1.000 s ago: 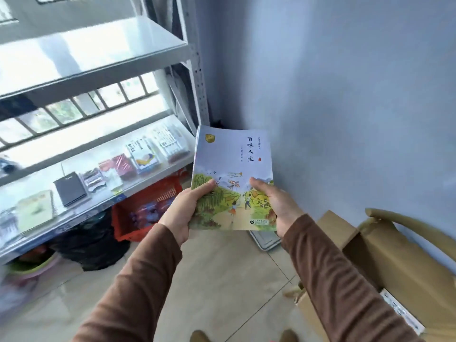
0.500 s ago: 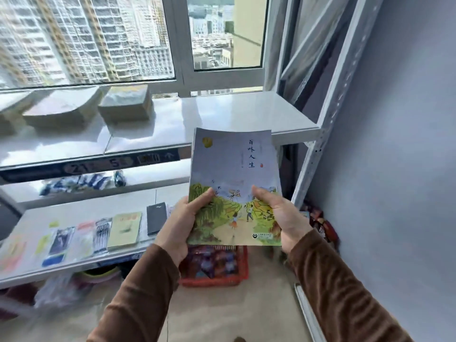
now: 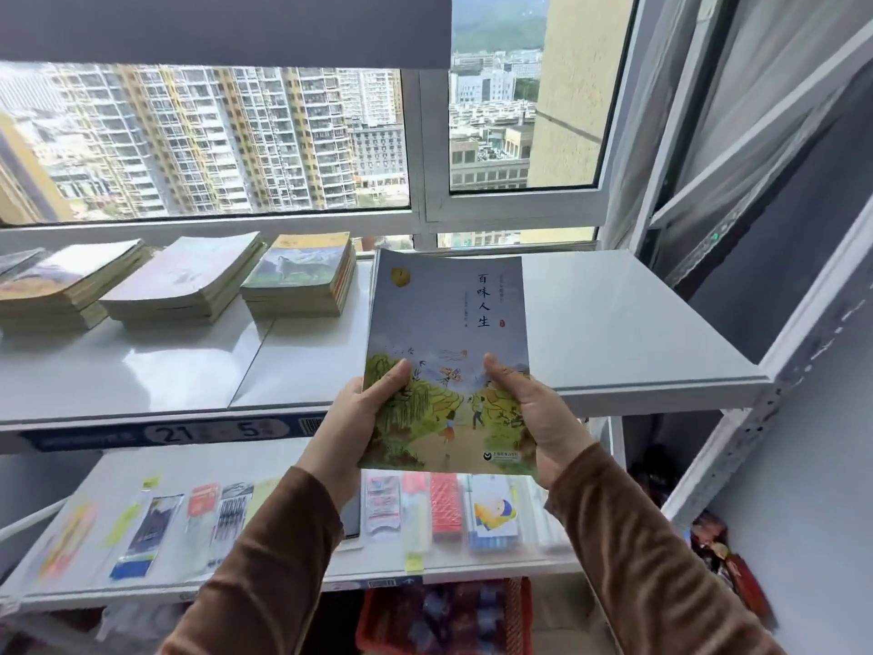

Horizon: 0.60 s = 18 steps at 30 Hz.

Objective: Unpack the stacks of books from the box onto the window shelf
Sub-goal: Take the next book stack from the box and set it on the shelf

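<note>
- Left hand point(image 3: 352, 430) and right hand point(image 3: 543, 418) both grasp the near end of a stack of thin paperback books with a pale blue illustrated cover point(image 3: 446, 366), thumbs on top, other fingers hidden underneath.
- The stack is held in the air, over the front edge of the white glossy window shelf point(image 3: 614, 333), above its bare right part; not set down yet.
- Handling, judged: soft covers, likely to flex and sag at the far end; glossy covers may slide against each other, so keep both side edges pinched and support from below. Weight looks moderate.
- Three other stacks of worn paperbacks point(image 3: 297, 276) lie along the back edge of the shelf, left of the held stack.
- Lower white shelf point(image 3: 283, 465) carries packaged stationery point(image 3: 444, 508) in a row.
- Red plastic basket point(image 3: 444, 616) sits under it on the floor.
- Window behind shows high-rise blocks; grey wall on the right. The box is out of view.
</note>
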Each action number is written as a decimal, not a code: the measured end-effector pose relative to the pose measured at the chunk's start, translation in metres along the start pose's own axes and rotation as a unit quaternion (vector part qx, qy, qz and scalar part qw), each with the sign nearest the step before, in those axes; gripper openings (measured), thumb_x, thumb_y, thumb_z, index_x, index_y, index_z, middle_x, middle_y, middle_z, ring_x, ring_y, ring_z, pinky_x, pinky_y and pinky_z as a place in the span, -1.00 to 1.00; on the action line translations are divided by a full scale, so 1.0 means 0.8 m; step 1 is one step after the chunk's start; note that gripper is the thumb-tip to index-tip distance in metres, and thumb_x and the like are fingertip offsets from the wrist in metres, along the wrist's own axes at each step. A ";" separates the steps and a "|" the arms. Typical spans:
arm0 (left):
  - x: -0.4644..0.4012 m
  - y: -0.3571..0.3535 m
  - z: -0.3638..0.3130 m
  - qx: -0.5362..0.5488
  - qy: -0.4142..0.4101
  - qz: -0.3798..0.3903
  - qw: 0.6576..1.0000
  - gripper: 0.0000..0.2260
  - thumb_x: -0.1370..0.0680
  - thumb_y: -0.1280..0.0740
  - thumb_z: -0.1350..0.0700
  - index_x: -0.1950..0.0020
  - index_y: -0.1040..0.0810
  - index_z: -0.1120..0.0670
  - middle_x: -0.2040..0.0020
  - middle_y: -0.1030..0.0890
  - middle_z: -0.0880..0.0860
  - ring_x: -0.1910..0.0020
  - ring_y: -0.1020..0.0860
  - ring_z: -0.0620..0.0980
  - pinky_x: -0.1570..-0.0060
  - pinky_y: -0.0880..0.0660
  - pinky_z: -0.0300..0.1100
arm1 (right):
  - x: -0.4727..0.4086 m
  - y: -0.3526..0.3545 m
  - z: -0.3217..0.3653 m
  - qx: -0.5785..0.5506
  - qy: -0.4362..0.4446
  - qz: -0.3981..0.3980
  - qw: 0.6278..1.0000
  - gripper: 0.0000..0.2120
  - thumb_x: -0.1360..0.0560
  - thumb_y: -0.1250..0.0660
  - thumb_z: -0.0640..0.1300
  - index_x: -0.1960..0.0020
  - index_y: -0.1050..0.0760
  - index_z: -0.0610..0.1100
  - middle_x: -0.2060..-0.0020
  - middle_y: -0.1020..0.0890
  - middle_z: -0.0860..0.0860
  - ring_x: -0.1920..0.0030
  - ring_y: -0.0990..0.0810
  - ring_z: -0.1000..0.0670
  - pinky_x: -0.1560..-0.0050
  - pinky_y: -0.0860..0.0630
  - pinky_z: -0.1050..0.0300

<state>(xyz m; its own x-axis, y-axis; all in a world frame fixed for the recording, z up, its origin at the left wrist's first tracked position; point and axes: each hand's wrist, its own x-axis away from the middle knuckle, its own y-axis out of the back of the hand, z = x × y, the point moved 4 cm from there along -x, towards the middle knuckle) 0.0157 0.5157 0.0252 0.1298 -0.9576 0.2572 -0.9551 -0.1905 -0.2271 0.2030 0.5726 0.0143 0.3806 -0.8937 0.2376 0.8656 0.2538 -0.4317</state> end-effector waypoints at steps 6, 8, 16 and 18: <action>-0.091 0.021 -0.038 0.021 -0.019 0.005 1.000 -0.59 -0.47 -0.50 -0.11 -0.19 -0.65 0.13 -0.07 -0.73 0.24 -0.01 -0.72 0.27 0.12 -0.68 0.20 | -0.088 -0.020 0.041 0.021 0.047 0.007 0.999 -0.77 -0.50 -0.44 0.01 0.02 -0.62 -0.16 0.27 -0.74 -0.13 0.34 -0.73 -0.11 0.35 -0.64 0.04; -0.120 0.025 -0.053 0.021 -0.042 0.012 0.999 -0.57 -0.48 -0.49 -0.09 -0.28 -0.55 0.04 -0.11 -0.73 0.20 -0.05 -0.71 0.26 0.17 -0.69 0.14 | -0.114 -0.025 0.055 0.040 0.068 -0.004 0.997 -0.64 -0.48 -0.46 0.04 -0.13 -0.57 -0.20 0.21 -0.75 -0.14 0.30 -0.73 -0.11 0.33 -0.65 0.03; -0.209 0.029 -0.104 0.001 -0.199 0.106 0.974 -0.58 -0.54 -0.44 0.21 -0.33 -0.41 -0.03 -0.21 -0.69 0.07 -0.17 -0.68 0.09 0.01 -0.65 -0.11 | -0.186 -0.020 0.109 0.094 0.180 0.040 0.978 -0.58 -0.46 -0.48 0.05 -0.26 -0.48 -0.02 -0.10 -0.71 -0.11 0.00 -0.73 -0.18 0.14 -0.67 -0.06; -0.219 0.033 -0.110 -0.054 -0.243 0.105 0.963 -0.56 -0.54 -0.43 0.25 -0.31 -0.39 -0.08 -0.19 -0.69 -0.02 -0.18 -0.67 0.04 -0.02 -0.64 -0.16 | -0.200 -0.016 0.113 0.116 0.208 0.058 0.970 -0.48 -0.48 -0.46 0.04 -0.38 -0.41 0.00 -0.24 -0.65 -0.11 -0.19 -0.66 -0.21 -0.08 -0.63 -0.15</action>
<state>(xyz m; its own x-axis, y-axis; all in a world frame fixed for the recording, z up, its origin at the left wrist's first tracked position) -0.0555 0.6978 0.0568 0.0155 -0.9655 -0.2599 -0.9927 0.0162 -0.1196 0.1607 0.7459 0.0603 0.3580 -0.9137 -0.1926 0.8931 0.3952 -0.2149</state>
